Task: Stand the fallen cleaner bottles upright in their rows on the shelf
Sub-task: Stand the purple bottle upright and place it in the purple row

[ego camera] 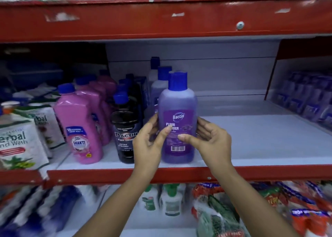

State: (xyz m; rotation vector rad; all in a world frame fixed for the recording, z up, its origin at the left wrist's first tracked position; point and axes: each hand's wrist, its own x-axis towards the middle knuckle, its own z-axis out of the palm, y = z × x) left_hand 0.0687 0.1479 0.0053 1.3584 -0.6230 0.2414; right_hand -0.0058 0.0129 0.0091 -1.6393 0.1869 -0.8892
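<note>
A purple Bactin floor cleaner bottle (177,103) with a blue cap stands upright at the front of the white shelf (251,139). My left hand (149,143) grips its left side and my right hand (212,139) grips its right side, thumbs across the label. Behind it more purple bottles (159,86) stand upright in a row. To the left stands a row of black Bactin bottles (125,136), and further left a row of pink Shakti bottles (79,123), all upright.
Herbal hand wash pouches (21,139) lie at the far left. Packaged purple goods (305,96) line the right end of the shelf. A red shelf lip (179,174) runs below the bottles; a red beam (161,19) hangs overhead. Packets and bottles fill the lower shelf.
</note>
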